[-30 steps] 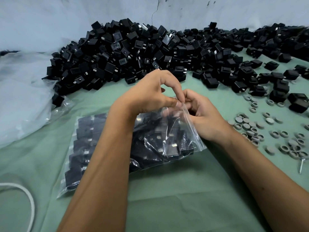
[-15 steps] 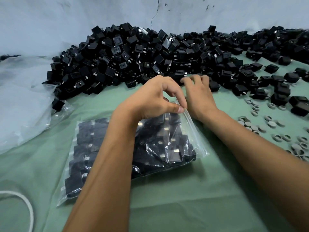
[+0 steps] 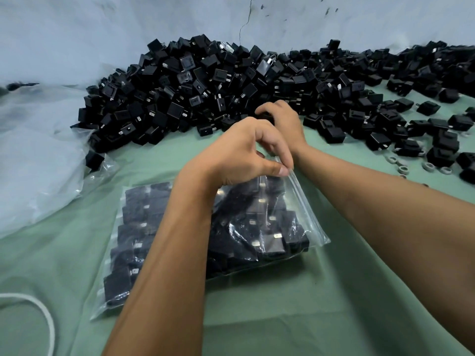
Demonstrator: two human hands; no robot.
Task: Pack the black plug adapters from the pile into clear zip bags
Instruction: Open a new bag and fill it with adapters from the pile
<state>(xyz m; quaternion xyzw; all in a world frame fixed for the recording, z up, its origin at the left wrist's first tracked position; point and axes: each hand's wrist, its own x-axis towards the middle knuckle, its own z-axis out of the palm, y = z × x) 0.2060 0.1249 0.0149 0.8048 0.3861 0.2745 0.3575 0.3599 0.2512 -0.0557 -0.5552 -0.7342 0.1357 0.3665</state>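
Lying on the green surface [image 3: 282,317] in the near middle, a clear zip bag [image 3: 303,222] is already crowded with black plug adapters, its open mouth lifted at the far right corner. The left hand [image 3: 239,155] pinches that corner between thumb and forefinger. Beyond it, at the near edge of the big pile [image 3: 218,91] along the far wall, the right hand [image 3: 282,116] curls its fingers over a black adapter [image 3: 264,116]; whether the adapter is lifted clear cannot be told.

Risks, as a judgement: the pinch looks slight, so the slippery film could slide free and the mouth collapse; the bag looks nearly full, so one more adapter could snag on the zip strip or push others out.

Compared with half a second ago, the right hand has moved farther into the pile and closed, while the left hand keeps its pinch.
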